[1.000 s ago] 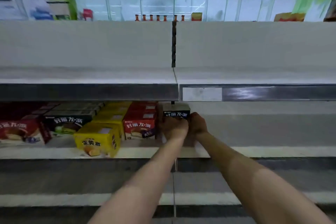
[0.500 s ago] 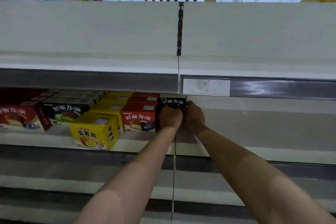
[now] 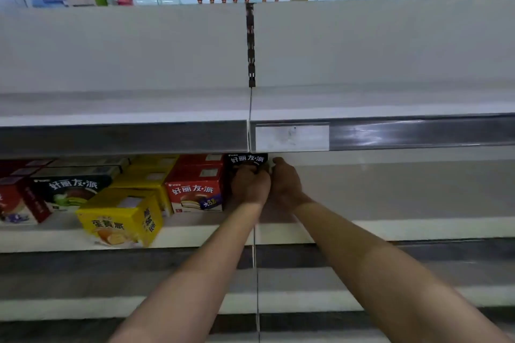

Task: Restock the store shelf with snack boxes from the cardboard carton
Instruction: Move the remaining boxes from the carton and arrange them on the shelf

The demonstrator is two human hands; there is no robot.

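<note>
A black snack box [image 3: 246, 160] with white lettering stands on the middle shelf [image 3: 390, 228], right of a red snack box [image 3: 195, 189]. My left hand [image 3: 249, 184] covers the black box's front, fingers curled on it. My right hand [image 3: 285, 181] grips its right side. Most of the box is hidden behind both hands. Left of the red box sit a yellow box [image 3: 122, 220], turned askew at the shelf's front edge, and a black-and-green box [image 3: 69, 189]. The cardboard carton is not in view.
The upper shelf [image 3: 125, 108] is bare, with a blank price tag [image 3: 291, 138] on its front rail. A slotted upright [image 3: 250, 44] divides the two bays. Right of my hands the middle shelf holds nothing. More red boxes [image 3: 14, 203] sit at far left.
Both hands stayed on the black box and pushed it slightly deeper into the shelf beside the red box. The camera view shifted a little; the other boxes did not move.
</note>
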